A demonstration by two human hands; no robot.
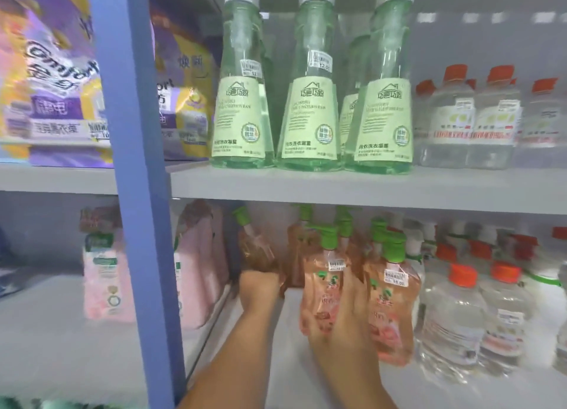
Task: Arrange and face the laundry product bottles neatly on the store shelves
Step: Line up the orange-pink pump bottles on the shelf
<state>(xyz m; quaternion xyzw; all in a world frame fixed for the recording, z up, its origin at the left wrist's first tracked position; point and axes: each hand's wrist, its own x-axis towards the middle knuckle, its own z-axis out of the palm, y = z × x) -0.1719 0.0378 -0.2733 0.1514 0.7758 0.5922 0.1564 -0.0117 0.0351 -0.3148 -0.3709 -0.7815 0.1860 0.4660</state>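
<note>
In the head view, lower centre, the left hand (260, 289) gripped a tilted pink bottle (256, 249) deep on the lower shelf (291, 362). The right hand (340, 325) clasped a front pink bottle (320, 289). They seemed light, slippery; better to hold the body. Upper left, a bag (55, 80) read "Comfort"

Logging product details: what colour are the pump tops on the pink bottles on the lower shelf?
Green, on the pump tops of the pink bottles; head view shows it.

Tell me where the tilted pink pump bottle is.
In the head view, the tilted pink pump bottle is on the lower shelf, left of the upright pink bottles, gripped at its base by the left hand beside the pink refill pouches.
</note>
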